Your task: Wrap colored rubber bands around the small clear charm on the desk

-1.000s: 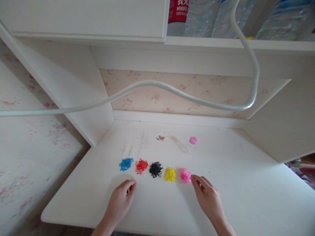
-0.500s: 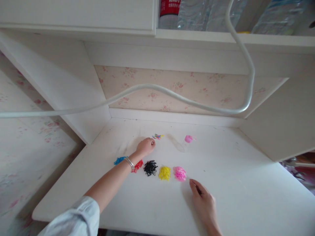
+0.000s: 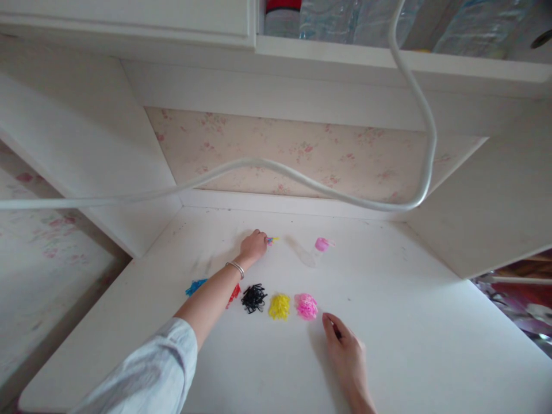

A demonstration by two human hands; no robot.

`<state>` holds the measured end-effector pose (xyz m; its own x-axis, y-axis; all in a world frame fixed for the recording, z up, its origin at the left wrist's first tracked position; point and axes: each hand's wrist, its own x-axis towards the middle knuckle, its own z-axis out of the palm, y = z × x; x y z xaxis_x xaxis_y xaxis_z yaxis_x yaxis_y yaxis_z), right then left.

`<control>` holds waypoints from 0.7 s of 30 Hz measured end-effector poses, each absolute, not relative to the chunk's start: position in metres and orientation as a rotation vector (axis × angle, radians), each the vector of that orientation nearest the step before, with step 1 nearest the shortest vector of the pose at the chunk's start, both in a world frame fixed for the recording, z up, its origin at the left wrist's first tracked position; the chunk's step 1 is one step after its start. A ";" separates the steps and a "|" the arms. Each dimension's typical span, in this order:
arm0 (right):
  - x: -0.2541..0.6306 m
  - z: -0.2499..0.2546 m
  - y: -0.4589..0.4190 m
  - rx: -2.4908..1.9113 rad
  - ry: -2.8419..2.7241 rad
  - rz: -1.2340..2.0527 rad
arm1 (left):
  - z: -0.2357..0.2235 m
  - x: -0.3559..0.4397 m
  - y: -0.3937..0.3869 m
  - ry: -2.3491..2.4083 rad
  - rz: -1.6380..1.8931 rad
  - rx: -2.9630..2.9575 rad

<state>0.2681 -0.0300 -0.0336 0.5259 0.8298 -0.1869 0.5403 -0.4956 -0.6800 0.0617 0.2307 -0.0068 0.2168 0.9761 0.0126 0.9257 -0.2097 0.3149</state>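
My left hand (image 3: 253,245) reaches to the far part of the white table, its fingers closed at the left edge of a small mixed-colour pile of rubber bands (image 3: 272,240). Whatever those fingertips hold is hidden. My right hand (image 3: 345,351) is over the table at the near right, thumb and fingers pinched together; I cannot make out anything in them. Just left of it lies a pile of pink bands (image 3: 306,306), then yellow bands (image 3: 279,306), black bands (image 3: 254,298), red bands (image 3: 233,295) and blue bands (image 3: 196,287). My left forearm partly covers the red pile.
A clear container with a pink top (image 3: 321,244) stands at the back of the white table (image 3: 401,322). A white cable (image 3: 302,183) hangs across the view. Above is a shelf (image 3: 345,57) with plastic bottles, and side panels bound the table left and right.
My left hand has moved slightly forward to the mixed pile, its fingers now covering part of it. My right hand keeps its pinch beside the pink pile. The view has shifted a little.
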 end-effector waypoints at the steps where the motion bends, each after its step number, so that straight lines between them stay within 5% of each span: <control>1: 0.268 -0.033 -0.030 -2.213 -1.112 0.679 | -0.008 0.062 0.231 1.805 0.305 2.248; 21: 0.265 -0.029 -0.030 -2.238 -1.181 0.624 | -0.010 0.059 0.230 1.809 0.341 2.240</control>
